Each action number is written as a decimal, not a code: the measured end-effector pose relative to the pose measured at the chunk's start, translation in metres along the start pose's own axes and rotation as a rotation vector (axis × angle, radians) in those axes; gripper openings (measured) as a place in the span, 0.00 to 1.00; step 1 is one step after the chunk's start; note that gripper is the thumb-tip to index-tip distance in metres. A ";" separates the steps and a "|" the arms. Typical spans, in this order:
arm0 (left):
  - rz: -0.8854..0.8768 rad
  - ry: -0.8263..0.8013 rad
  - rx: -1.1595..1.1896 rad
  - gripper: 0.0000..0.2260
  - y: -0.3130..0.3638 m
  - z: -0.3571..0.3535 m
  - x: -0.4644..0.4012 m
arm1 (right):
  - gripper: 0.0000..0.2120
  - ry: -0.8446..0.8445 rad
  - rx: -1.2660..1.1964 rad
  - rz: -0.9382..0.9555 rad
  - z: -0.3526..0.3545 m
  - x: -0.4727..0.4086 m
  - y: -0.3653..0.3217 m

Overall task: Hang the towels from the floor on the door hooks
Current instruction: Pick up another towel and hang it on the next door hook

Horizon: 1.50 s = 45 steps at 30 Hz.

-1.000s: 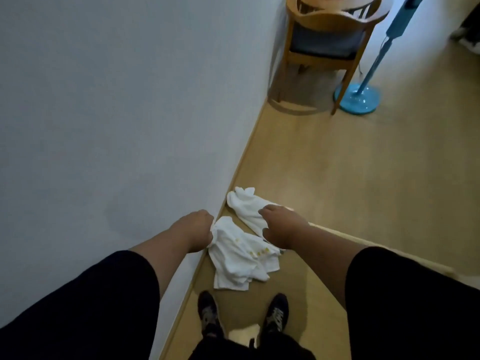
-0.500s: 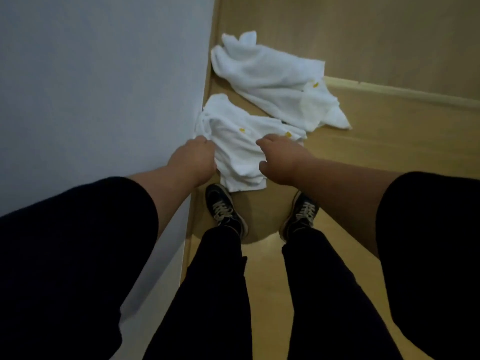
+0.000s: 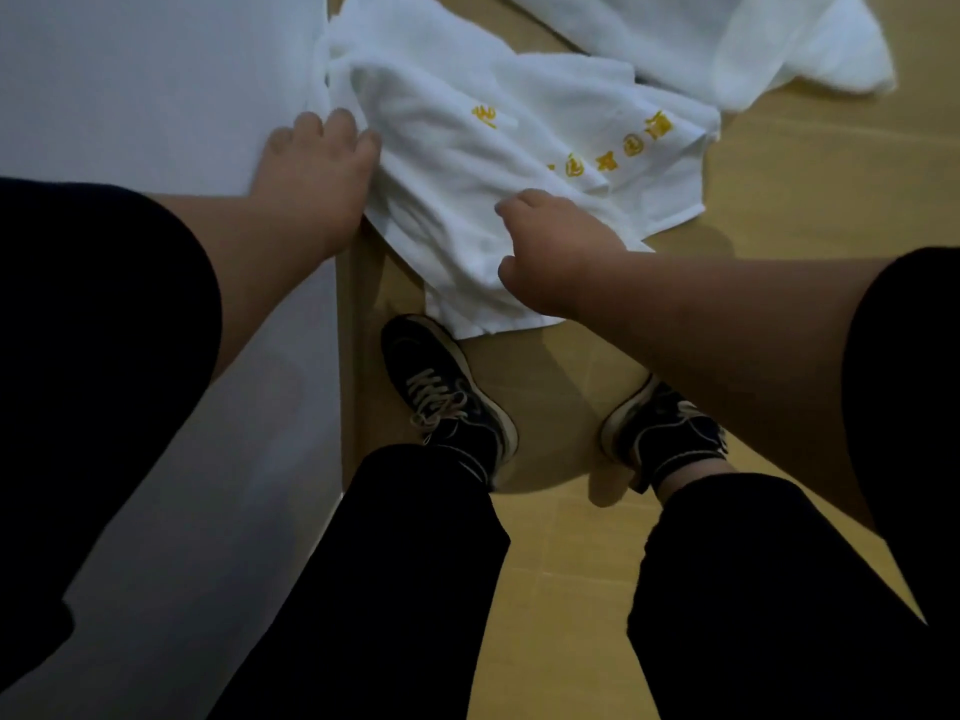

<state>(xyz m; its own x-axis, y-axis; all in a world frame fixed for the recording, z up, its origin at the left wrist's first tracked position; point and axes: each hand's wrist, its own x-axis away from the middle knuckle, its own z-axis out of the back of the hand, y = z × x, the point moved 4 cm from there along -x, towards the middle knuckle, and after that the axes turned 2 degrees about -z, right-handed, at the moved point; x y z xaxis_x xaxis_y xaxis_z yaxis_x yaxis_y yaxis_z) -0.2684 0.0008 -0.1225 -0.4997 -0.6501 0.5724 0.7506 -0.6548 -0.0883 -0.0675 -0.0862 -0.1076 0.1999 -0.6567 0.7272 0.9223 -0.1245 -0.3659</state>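
Both hands have dropped onto the near towel (image 3: 467, 163) by the wall (image 3: 156, 70), left hand (image 3: 317, 168) and right hand (image 3: 558, 252) apparently curling into it, so lifting can begin.

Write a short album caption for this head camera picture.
Both hands, left and right, reach down onto a white towel on the floor.

Dim indoor light, murky in lower half; dark sleeves and trousers lose all detail. White towel (image 3: 519, 163) brightest area, nearly blown out, yellow lettering slightly soft. Soft shadow on floor (image 3: 571, 589) around the shoes (image 3: 447, 392). Wide-angle stretch at the edges. Slight motion blur on second towel (image 3: 727, 39), top right
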 end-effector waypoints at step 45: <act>0.019 0.396 1.126 0.29 0.048 0.584 0.219 | 0.11 0.700 -0.423 0.134 0.456 0.380 -0.112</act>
<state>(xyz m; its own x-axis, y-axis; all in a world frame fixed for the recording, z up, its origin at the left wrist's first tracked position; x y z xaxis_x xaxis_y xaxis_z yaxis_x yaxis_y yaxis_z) -0.0893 0.0517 0.4750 -0.4350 -0.8591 0.2699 0.6172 -0.0662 0.7840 0.0561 0.0171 0.4749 -0.0818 -0.9797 0.1831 0.6747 -0.1896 -0.7133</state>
